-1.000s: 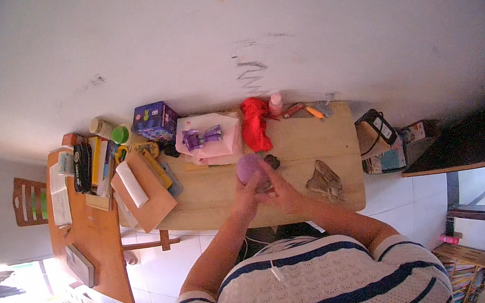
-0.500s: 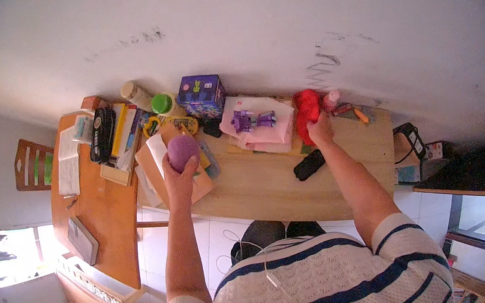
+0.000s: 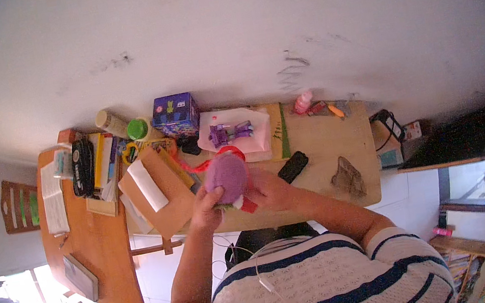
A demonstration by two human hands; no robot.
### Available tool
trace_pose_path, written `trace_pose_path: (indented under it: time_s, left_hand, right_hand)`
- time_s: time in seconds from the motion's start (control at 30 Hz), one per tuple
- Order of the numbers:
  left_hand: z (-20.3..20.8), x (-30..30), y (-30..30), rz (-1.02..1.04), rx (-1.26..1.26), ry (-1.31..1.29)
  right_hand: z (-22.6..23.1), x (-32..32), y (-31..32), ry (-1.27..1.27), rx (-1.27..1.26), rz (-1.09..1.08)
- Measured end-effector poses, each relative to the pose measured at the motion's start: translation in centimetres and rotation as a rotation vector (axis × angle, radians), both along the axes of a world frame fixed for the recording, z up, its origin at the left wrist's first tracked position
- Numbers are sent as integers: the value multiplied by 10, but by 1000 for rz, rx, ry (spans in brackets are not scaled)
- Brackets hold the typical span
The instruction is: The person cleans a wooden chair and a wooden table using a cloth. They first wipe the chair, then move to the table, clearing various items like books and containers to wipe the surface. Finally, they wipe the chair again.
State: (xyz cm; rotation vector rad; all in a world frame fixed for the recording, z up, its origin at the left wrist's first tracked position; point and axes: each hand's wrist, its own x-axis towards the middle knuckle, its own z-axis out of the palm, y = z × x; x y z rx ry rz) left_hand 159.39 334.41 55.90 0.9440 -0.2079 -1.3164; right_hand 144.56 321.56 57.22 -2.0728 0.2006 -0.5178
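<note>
left grip (image 3: 206,210) curled round purple thing (image 3: 227,178) | right grip (image 3: 270,190): fingers part-hidden, we can't tell | red cloth (image 3: 230,150) part-covered | box (image 3: 175,117) print illegible

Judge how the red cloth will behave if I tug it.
Likely floppy: the red cloth trails off to the left in a curved strip. Probably light, since that strip looks thin. It might drag against the purple rounded object, as red shows right at that object's upper edge.
</note>
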Motion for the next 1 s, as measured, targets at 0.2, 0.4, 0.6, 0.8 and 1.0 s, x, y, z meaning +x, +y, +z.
trace_pose_path:
  time_s: [0.2,0.4,0.6,0.8,1.0]
  left_hand:
    - [11,57,4,50,140,-373]
    - [-31,92,-24,164,208,-435]
    - [-43,87,-19,183,234,-301]
    - [-54,87,-24,286,272,-334]
    - [-51,81,-39,377,164,-214]
  right_hand:
    - [-96,-82,-53,423,-474,-260]
    - [-138,-100,-57,399,-844,-290]
    - [-146,-101,-74,719,-591,-165]
    - [-133,-105,-63,598,-179,-212]
    - [-118,-33,-40,446,178,-407]
